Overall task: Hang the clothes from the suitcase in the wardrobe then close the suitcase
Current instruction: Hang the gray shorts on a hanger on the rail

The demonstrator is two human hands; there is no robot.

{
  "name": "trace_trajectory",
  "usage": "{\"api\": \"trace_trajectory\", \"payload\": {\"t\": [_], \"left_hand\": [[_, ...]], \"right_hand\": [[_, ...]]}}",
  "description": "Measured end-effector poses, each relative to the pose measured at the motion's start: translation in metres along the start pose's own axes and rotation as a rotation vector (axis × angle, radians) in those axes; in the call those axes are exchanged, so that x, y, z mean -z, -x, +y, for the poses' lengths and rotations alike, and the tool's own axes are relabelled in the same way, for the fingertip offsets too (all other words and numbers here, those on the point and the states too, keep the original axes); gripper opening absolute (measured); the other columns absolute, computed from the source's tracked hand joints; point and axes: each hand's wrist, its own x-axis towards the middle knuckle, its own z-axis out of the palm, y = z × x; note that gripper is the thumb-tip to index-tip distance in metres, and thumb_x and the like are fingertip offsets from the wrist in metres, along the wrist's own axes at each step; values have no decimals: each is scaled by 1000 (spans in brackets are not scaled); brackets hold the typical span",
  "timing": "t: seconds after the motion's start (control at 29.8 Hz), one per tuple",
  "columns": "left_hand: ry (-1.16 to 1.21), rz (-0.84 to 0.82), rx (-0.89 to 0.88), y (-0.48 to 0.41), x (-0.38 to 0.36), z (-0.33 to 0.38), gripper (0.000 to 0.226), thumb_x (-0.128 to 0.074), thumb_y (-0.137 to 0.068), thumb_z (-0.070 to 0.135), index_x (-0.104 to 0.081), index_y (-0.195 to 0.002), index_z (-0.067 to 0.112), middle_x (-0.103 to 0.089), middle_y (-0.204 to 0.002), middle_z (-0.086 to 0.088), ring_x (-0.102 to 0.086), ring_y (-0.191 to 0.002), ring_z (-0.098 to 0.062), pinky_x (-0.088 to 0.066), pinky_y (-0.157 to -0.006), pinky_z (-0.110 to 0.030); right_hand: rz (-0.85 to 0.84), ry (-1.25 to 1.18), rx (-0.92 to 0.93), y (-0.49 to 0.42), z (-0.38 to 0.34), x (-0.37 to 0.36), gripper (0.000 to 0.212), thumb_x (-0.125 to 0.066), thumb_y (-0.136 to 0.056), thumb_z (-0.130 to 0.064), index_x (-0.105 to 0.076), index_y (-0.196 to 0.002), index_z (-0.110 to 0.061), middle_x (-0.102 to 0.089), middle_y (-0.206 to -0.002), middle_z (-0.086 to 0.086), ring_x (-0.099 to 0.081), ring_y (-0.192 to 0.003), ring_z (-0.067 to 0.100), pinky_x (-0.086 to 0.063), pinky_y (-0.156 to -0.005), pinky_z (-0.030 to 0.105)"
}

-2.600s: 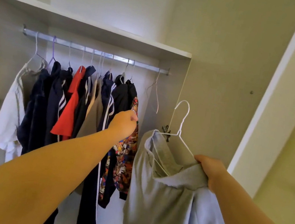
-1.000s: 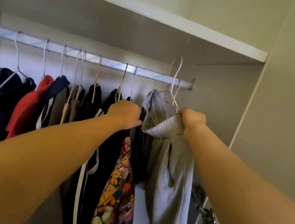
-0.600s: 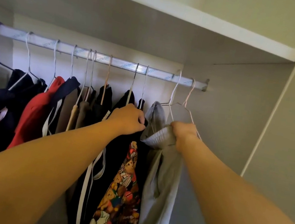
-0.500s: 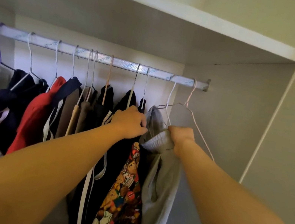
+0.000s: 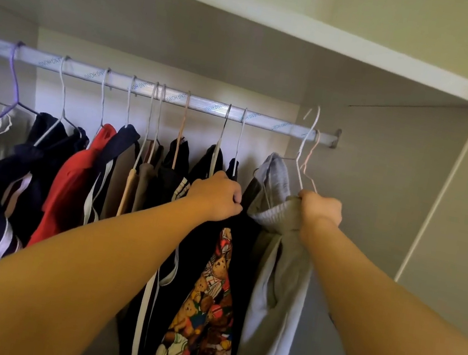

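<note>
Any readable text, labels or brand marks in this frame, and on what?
"SHUANG HONG" or something close: small blue print repeated along the wardrobe rail, upside down in this view and blurry, so the spelling is uncertain.
Bear-print garment: pictures only, no legible words.
No other text is visible.

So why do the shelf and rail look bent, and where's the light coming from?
Head view: the wide-angle lens bows the shelf and rail; bright glare sits on the rail's right end; the wardrobe's upper left lies in shadow; the near forearms look oversized but stay fairly sharp.
</note>
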Motion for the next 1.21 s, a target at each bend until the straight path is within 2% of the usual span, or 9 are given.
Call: {"api": "trace_trajectory", "payload": {"t": [0.17, 0.34, 0.4, 0.44, 0.5, 0.64, 0.84, 1.04, 1.21], "left_hand": [[81, -5, -23, -5, -1, -3, 20, -60, -87, 38, -65, -103, 27, -42, -127, -2, -50, -113, -21, -42, -98, -37], [168, 12, -56, -6, 2, -4, 18, -62, -87, 33, -70, -100, 23, -52, -118, 3, -53, -110, -17, -43, -91, -31], [148, 12, -54, -7, 0, -4, 18, -61, -87, 36, -69, -100, 25, -48, -121, 2, -52, -110, -18, -44, -92, -32], [132, 11, -47, -7, -2, -4, 19, -60, -87, 38, -68, -101, 27, -45, -124, 1, -52, -111, -19, -44, -93, -33], [94, 6, -33, -7, -5, -3, 23, -57, -88, 42, -64, -106, 30, -41, -130, 0, -49, -115, -21, -42, -97, -35], [61, 15, -15, 0, -11, 1, 29, -52, -92, 41, -58, -118, 29, -31, -144, 1, -41, -127, -22, -33, -105, -39], [34, 59, 31, 17, -20, 6, 31, -54, -90, 36, -56, -120, 28, -22, -150, 2, -36, -132, -23, -27, -105, -39], [133, 101, 79, 53, -18, 12, 29, -56, -91, 29, -57, -119, 20, -32, -142, -3, -46, -118, -25, -42, -99, -39], [139, 137, 139, 109, -15, 18, 31, -54, -93, 28, -55, -121, 16, -37, -136, -8, -49, -113, -28, -45, -96, -41]], "right_hand": [[-110, 25, 39, -9, -21, -19, 49, -64, -82, -24, -54, -123, 2, -58, -121, 20, -57, -109, 37, -49, -95, 44], [-178, 60, 43, -11, -9, -43, 38, -52, -92, -18, -52, -127, -4, -55, -130, 14, -53, -121, 29, -45, -97, 33], [-208, 365, 166, -4, -6, -42, 36, -52, -94, -19, -52, -128, -9, -54, -130, 9, -52, -122, 27, -44, -101, 31], [-225, 370, 174, -6, -6, -42, 36, -52, -93, -19, -51, -128, -9, -54, -130, 9, -52, -121, 26, -44, -101, 31], [-225, 191, 89, -6, -8, -42, 36, -53, -92, -18, -54, -125, -4, -57, -127, 13, -54, -119, 29, -46, -98, 33], [-235, 282, 109, -6, 3, -41, 31, -54, -93, -21, -59, -115, 0, -60, -120, 19, -57, -112, 33, -47, -95, 37], [-287, 323, 147, 12, 10, -26, 39, -56, -93, -27, -53, -126, -8, -57, -124, 15, -55, -114, 34, -46, -88, 36], [-248, 272, 173, 51, 20, -1, 39, -46, -96, -27, -47, -129, -7, -54, -127, 17, -53, -115, 35, -43, -85, 35], [-312, 283, 213, 115, 48, 20, 35, -46, -92, -15, -52, -125, -4, -56, -122, 21, -54, -110, 36, -41, -78, 32]]}}
